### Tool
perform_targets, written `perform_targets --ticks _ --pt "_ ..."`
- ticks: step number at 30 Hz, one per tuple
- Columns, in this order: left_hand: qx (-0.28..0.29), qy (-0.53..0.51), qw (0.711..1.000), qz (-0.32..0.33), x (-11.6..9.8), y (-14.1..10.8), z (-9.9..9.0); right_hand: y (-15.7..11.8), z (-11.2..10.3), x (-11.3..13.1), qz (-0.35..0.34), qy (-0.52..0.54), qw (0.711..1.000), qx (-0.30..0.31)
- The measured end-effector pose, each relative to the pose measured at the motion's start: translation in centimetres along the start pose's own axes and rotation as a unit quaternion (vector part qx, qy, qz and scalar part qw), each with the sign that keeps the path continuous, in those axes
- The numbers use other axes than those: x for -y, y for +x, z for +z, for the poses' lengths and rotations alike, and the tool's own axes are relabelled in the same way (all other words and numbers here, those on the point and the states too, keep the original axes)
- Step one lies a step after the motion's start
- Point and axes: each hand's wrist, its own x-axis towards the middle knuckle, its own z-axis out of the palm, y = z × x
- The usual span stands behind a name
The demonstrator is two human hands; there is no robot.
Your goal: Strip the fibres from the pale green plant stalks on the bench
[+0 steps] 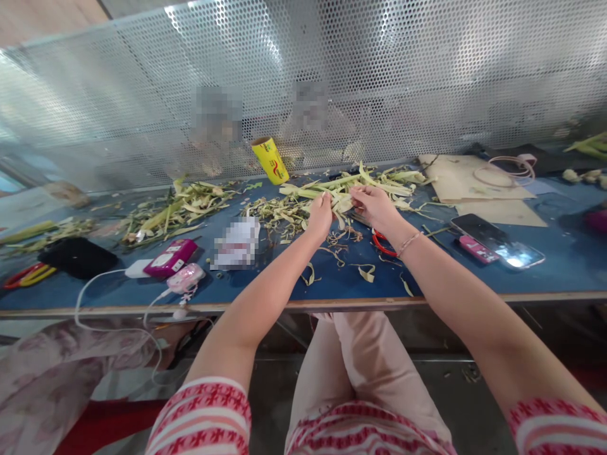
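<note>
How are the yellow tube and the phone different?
The yellow tube is round and hollow; the phone is a flat rectangle.
The tube is bright yellow with printing; the phone is dark with a bright shine.
The tube stands tilted; the phone lies down.
Both are on the blue table.

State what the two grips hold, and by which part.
A pale yellow-green, flat leafy piece, apparently held near opposite sides by the left grip and right grip; finer detail is unclear.

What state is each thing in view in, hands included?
Left hand: pinching pale strip
Right hand: pinching pale strip
Leaf heap: loose, tangled
Yellow tube: on end, top open
Phone: face up; lit or not, unclear
Red handle: partly hidden
</note>
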Motion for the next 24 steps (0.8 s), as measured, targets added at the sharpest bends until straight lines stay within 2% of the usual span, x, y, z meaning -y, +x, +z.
perform_targets --ticks 3,5,10,16,20,24 --pt "-0.038 0.122 0.986 0.104 0.2 -0.4 -0.1 -0.4 0.5 -0.4 0.016 0.048 0.999 -0.010" --pt "-0.052 0.161 0.977 0.131 0.0 -0.8 0.0 -0.5 1.0 -0.9 0.014 0.050 0.999 -0.016" --pt "-0.065 0.182 0.971 0.138 -0.7 -1.8 0.5 -0.4 1.9 -2.1 -0.019 -0.027 0.998 -0.044" --pt "-0.044 0.202 0.965 0.161 -1.0 -2.3 0.9 0.2 1.7 -3.2 -0.132 -0.191 0.971 -0.057" --pt "-0.022 0.201 0.967 0.155 -0.7 -2.1 0.9 0.7 1.1 -3.1 -0.177 -0.242 0.952 -0.062" --pt "-0.013 0.181 0.974 0.132 -0.2 -1.5 0.5 0.8 0.4 -2.1 -0.187 -0.284 0.937 -0.078"
